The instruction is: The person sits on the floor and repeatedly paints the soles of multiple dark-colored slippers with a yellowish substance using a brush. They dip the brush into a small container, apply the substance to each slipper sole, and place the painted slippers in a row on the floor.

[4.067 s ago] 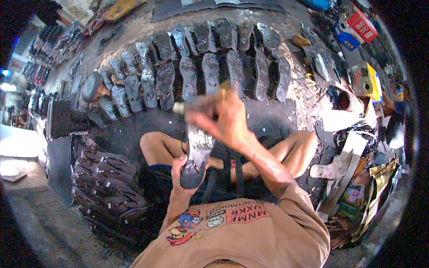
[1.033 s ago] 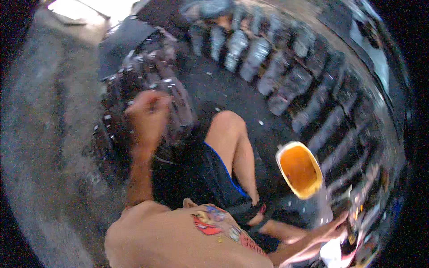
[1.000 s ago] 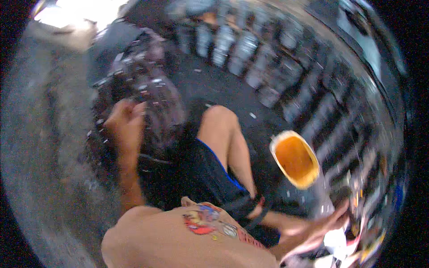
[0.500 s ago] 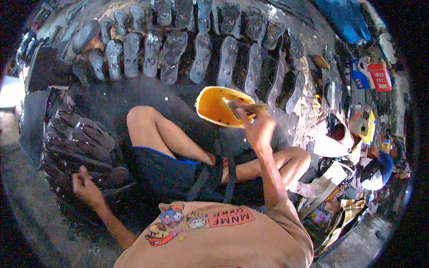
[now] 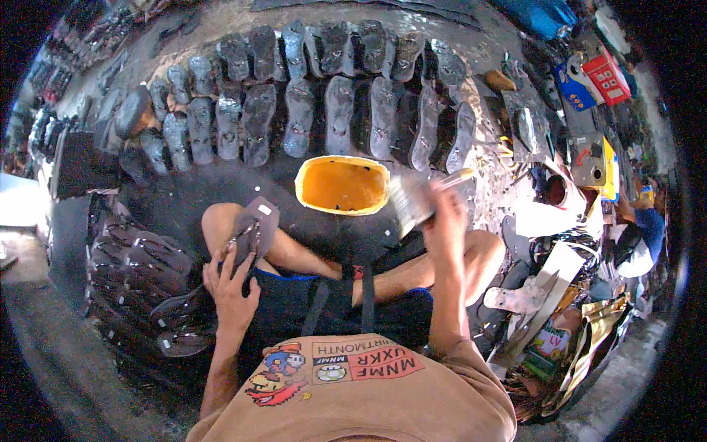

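Motion is blurring the right hand [image 5: 447, 214] and the brush [image 5: 423, 197] it is holding, so the grip of the fingers cannot be read. The left hand [image 5: 230, 283] is covering the lower end of a dark sandal sole [image 5: 252, 228]. The stacked soles [image 5: 140, 272] are merging into shadow.

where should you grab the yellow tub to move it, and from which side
Grip the tub by its near rim, coming from above on the person's side. It sits upright and open-topped, the rim is bare there, and rows of soles crowd its far side.
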Demonstrator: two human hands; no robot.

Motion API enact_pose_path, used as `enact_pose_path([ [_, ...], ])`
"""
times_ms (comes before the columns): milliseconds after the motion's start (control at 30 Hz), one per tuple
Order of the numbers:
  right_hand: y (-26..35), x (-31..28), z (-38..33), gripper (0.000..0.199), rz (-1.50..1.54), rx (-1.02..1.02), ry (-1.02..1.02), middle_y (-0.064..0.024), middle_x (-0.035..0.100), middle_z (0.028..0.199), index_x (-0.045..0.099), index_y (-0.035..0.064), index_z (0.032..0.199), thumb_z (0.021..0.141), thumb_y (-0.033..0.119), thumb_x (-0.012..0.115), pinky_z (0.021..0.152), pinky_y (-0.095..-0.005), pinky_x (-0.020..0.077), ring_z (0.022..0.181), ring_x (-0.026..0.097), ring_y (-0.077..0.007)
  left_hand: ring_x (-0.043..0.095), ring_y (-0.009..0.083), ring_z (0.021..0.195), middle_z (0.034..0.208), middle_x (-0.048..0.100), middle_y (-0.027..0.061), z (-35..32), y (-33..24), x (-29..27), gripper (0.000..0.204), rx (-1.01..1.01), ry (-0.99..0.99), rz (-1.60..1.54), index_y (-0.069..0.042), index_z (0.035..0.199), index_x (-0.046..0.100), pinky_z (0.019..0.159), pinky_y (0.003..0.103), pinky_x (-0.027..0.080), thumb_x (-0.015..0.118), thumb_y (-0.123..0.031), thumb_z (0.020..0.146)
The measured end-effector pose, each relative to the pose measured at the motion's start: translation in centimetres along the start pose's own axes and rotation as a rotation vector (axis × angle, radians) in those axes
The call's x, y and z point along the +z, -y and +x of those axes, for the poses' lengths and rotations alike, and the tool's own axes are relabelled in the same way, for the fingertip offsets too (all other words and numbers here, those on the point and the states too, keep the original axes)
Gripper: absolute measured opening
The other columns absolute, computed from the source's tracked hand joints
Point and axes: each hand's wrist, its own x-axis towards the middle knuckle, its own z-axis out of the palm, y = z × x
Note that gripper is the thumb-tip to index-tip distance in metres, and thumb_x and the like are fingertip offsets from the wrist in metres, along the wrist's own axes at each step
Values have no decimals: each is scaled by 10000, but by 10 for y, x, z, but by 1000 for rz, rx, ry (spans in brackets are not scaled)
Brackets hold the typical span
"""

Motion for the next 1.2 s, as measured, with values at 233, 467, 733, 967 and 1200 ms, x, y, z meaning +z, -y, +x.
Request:
enact_pose_path([
  [233,55,56,-10,304,67,-265,35,-54,738,1009,716,49,1050,877,274,824,745,-287,517,863,660,-105,663,243,964,1116,712,162,39,-41,-16,601,-689,116,-2192,18,1342,591,887,348,514,558,-447,963],
  [467,63,127,-31,217,-436,-881,233,-76,749,891,790,110,939,789,230,891,694,-376,545,767,701,-249,632,279,1015,1211,665,173,35,-77,3,588,-457,324,-2380,-1,1296,595,844,410,511,543,-468,941],
  [733,56,92,-60,168,-417,-713,228,-105,759,821,795,92,942,838,217,836,675,-386,568,724,728,-249,558,320,1107,1236,611,164,41,-78,12,670,-518,178,-2427,-11,1344,521,790,429,520,609,-479,873],
  [967,86,75,-43,288,-587,-761,168,-91,778,881,786,36,995,808,228,892,711,-332,564,786,727,-155,654,197,618,993,649,267,39,-82,5,809,-461,464,-2252,105,1307,551,479,232,523,575,-554,838],
  [1200,69,72,-80,183,-412,-837,383,-91,736,823,776,108,899,819,251,857,798,-424,583,714,701,-275,632,285,1180,1271,693,136,46,-73,28,630,-412,396,-2431,-76,1395,581,1002,500,518,615,-537,967],
])
